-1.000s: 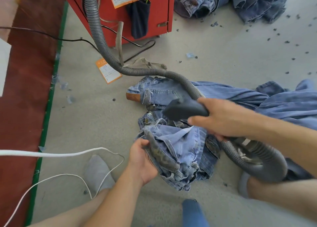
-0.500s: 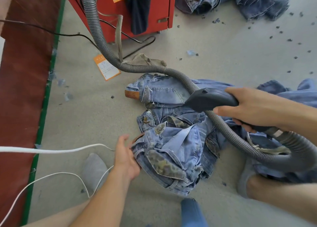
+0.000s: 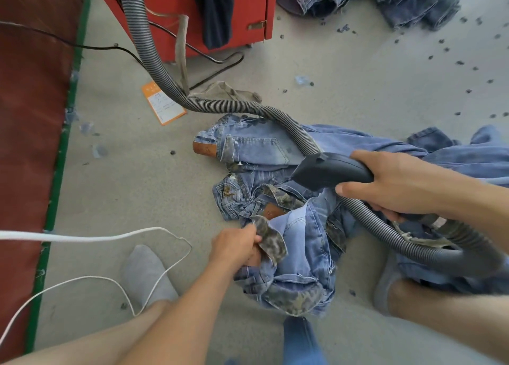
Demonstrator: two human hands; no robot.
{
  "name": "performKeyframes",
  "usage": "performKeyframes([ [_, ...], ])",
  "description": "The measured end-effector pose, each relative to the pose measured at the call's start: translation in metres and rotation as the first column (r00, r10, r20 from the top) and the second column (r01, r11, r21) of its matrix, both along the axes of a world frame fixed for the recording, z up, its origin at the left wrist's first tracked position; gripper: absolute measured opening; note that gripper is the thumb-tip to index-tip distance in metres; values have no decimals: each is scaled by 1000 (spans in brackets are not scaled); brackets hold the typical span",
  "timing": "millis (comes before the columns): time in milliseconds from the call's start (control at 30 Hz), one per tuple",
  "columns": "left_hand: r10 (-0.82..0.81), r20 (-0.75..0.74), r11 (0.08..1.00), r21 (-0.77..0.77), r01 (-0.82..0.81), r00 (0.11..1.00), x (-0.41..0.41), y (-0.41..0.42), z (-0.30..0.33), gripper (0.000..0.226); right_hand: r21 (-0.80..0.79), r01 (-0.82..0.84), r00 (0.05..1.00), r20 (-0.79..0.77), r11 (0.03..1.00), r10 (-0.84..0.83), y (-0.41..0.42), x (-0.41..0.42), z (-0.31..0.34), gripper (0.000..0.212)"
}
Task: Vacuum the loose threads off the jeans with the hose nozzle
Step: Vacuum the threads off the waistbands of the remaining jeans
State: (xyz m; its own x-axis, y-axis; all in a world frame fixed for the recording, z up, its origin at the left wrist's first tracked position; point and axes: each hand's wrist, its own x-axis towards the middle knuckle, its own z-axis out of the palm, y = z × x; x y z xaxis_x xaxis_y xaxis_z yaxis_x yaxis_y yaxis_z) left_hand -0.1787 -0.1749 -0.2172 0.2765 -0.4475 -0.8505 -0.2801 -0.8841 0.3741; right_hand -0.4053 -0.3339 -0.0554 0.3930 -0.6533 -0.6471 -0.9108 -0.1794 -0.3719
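Nozzle [image 3: 327, 171] in right hand [image 3: 396, 185], jeans [image 3: 297, 243] in left hand [image 3: 237, 247] fingers.

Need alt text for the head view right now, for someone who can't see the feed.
A person's right hand holds a dark vacuum nozzle over crumpled jeans on the floor, while the left hand grips a fold of them. The ribbed grey hose runs back to a red cabinet; thread bits dot the floor.
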Motion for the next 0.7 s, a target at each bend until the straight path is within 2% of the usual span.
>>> performKeyframes([
  [67,-212,81,946,265,184,974,-10,-10,-1,114,-28,-35,999,-29,999,34,1,-1,-2,25],
  [100,-313,131,905,343,253,941,-18,-11,-1,133,-38,-52,998,-42,998,50,2,0,-3,24],
  [133,-381,164,871,394,294,910,-24,-8,0,142,-38,-60,997,-45,997,58,4,1,-4,23],
  [167,-419,208,860,403,313,884,-29,-4,-1,142,-35,-62,997,-39,997,61,6,2,-5,22],
  [233,-427,260,870,379,315,866,-34,0,-2,117,-34,-73,997,-17,997,72,9,3,-6,19],
  [300,-284,275,923,339,184,919,-29,-1,-7,82,-17,-96,995,-7,995,96,10,4,-6,19],
  [367,-16,158,985,173,-12,987,-16,-1,-11,46,6,-97,995,5,995,97,8,4,-6,18],
  [433,253,-101,967,56,-249,962,-2,6,-11,21,-6,-95,995,1,995,95,6,4,-6,20],
  [500,411,-287,907,37,-419,865,10,13,-11,28,-6,-93,996,1,996,93,5,4,-6,22],
  [567,518,-411,838,70,-541,750,17,20,-9,28,5,-105,994,-2,994,105,5,5,-7,22],
  [633,594,-468,775,114,-621,654,20,22,-3,29,15,-122,992,-15,992,123,6,6,-7,21],
  [700,631,-456,742,116,-661,628,20,22,1,39,29,-145,989,-38,989,146,8,7,-9,24],
])
